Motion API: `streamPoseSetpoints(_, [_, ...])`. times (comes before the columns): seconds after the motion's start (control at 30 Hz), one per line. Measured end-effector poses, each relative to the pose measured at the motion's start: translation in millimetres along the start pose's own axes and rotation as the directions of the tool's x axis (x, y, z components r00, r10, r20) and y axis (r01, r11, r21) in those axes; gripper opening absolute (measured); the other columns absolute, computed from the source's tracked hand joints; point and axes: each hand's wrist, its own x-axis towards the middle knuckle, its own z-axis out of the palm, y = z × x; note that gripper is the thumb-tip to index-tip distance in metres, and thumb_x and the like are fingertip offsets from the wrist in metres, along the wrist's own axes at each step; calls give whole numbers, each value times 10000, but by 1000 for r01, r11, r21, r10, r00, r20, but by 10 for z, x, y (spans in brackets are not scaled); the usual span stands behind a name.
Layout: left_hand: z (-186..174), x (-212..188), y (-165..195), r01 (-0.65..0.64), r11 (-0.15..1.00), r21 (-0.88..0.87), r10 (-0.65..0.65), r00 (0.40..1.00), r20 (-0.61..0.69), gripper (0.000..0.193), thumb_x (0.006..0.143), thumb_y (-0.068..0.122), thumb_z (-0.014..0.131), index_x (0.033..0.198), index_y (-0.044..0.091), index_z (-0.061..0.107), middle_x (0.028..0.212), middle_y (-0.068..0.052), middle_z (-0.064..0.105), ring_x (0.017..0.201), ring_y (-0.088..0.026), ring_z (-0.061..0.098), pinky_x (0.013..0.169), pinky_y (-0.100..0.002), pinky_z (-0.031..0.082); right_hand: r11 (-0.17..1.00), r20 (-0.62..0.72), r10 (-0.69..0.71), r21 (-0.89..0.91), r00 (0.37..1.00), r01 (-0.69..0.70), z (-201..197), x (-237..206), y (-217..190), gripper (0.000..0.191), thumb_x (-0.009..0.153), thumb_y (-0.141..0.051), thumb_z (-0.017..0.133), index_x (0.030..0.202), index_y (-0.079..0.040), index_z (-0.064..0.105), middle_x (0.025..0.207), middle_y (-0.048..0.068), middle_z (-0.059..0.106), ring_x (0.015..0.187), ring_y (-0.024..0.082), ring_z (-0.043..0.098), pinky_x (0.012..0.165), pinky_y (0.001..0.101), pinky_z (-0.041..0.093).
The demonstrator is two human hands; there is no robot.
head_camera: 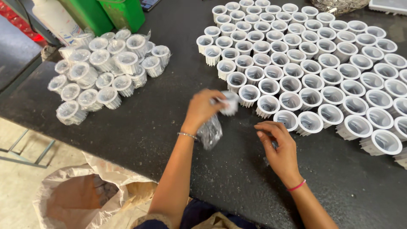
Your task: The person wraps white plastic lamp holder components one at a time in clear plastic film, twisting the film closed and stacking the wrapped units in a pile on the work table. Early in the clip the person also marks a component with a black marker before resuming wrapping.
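Observation:
My left hand (202, 108) grips a white ribbed cup-shaped housing (229, 103) together with a crinkled clear plastic wrapper (210, 132) that hangs below the hand. The held housing is blurred and sits just left of the nearest rows of several unwrapped white housings (311, 72) standing open side up on the dark table (144, 123). My right hand (277, 148) rests on the table in front of those rows, fingers curled and apart, holding nothing.
A pile of several plastic-wrapped housings (101, 72) lies at the table's left. Green containers (108, 12) and a white bottle (53, 17) stand behind it. An open woven sack (80, 197) sits on the floor below the table's near edge.

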Motion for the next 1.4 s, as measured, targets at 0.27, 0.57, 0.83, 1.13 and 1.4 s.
streamPoseSetpoints(0.27, [10,299,-408,252,966,58,-193,854,-483,177,764,210,835,921,206,753,1037,-42,679,887,-316,705,743,-444,553,999,98,-4,-54,995,9,15,-12,14,197,930,-82,686,1126,-90,708,1119,47,693,818,177,672,691,295,542])
streamPoseSetpoints(0.57, [93,990,-493,300,950,81,-242,878,-413,429,818,156,755,1216,279,650,1079,-36,721,1006,-355,696,840,-476,560,992,96,-41,-112,995,51,-27,-10,28,199,928,-92,684,1126,-103,701,1099,41,694,767,180,694,671,300,544])
streamPoseSetpoints(0.83, [-746,750,-592,404,902,152,-163,644,-747,778,812,119,777,1474,210,379,1559,-219,340,950,-440,694,791,-515,563,991,108,-30,-128,994,44,2,-15,66,212,936,-89,673,1144,-112,706,1119,50,689,790,186,710,671,303,551])
streamPoseSetpoints(1.13, [-1500,453,-955,463,868,181,-127,558,-820,387,814,224,878,1062,160,588,1211,-102,637,983,-361,681,780,-498,524,989,131,-23,-144,991,42,26,-15,77,196,931,-101,677,1123,-114,717,1071,41,698,753,185,697,656,309,534])
streamPoseSetpoints(1.4, [-1053,442,-804,-256,395,-882,-329,857,-397,429,941,381,838,1127,108,564,970,-42,606,761,-172,523,621,-369,434,992,167,2,-128,986,20,67,-47,69,137,937,-94,677,1065,-101,725,1018,39,704,665,204,640,628,315,517])
